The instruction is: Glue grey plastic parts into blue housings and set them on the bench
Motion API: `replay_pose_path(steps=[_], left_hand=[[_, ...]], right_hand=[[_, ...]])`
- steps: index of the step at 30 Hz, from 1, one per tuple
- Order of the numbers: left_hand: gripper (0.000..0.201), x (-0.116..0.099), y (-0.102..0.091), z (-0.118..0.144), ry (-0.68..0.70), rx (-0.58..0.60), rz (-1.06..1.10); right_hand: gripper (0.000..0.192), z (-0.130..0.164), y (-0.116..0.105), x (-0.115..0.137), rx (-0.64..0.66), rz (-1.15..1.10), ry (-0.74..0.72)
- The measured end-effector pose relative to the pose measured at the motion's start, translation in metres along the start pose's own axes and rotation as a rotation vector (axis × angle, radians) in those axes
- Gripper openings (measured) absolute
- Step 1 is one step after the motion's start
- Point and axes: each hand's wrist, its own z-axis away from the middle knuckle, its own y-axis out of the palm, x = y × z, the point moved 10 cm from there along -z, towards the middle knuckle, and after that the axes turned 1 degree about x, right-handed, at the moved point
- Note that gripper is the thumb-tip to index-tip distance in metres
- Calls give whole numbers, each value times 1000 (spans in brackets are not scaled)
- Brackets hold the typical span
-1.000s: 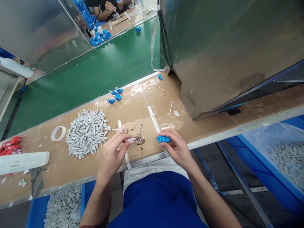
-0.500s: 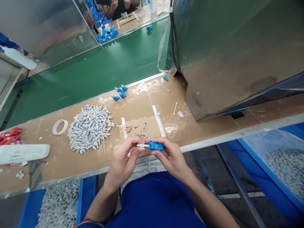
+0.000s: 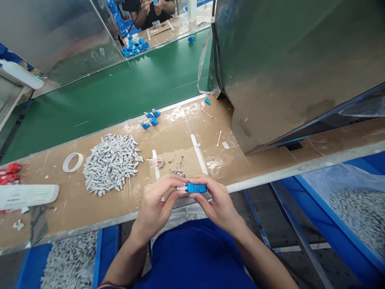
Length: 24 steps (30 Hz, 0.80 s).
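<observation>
My right hand point(image 3: 215, 202) pinches a small blue plastic housing point(image 3: 196, 187) just over the near edge of the brown workbench point(image 3: 90, 200). My left hand point(image 3: 156, 198) holds a thin white insert point(image 3: 181, 188) whose tip is pushed into the housing's left end; only a short stub of it shows. Both hands meet in front of my blue apron. A heap of several grey-white inserts point(image 3: 110, 162) lies on the bench to the left. A small round metal dish point(image 3: 179, 173) sits just beyond my fingers.
A green conveyor belt point(image 3: 120, 88) runs behind the bench. Assembled blue pieces point(image 3: 150, 118) lie near its edge. A tape roll point(image 3: 73, 161) and white tray point(image 3: 27, 195) sit at left, a large metal housing point(image 3: 285, 68) at right. Blue bins of grey parts point(image 3: 357, 212) flank me. Another person's hands point(image 3: 153, 6) work across.
My left hand carried the white insert from the metal dish to the blue housing and pushed it in; less of it shows now. Both hands drew back toward my body.
</observation>
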Motion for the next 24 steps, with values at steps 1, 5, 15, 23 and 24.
replay_pose_path(steps=[1,5,15,23,24], left_hand=[[12,0,-1,0,13,-15,12],[12,2,-4,0,40,-59,61],[6,14,-9,8,141,-85,69],[38,-33,-1,-1,296,244,-629],[43,-36,1,-2,319,274,-693]], right_hand=[[19,-1,-1,4,-9,15,-26],[19,-3,0,19,-13,111,-138],[16,-12,7,28,91,157,-208],[19,-18,1,39,76,127,-175],[19,-19,1,43,78,142,-193]])
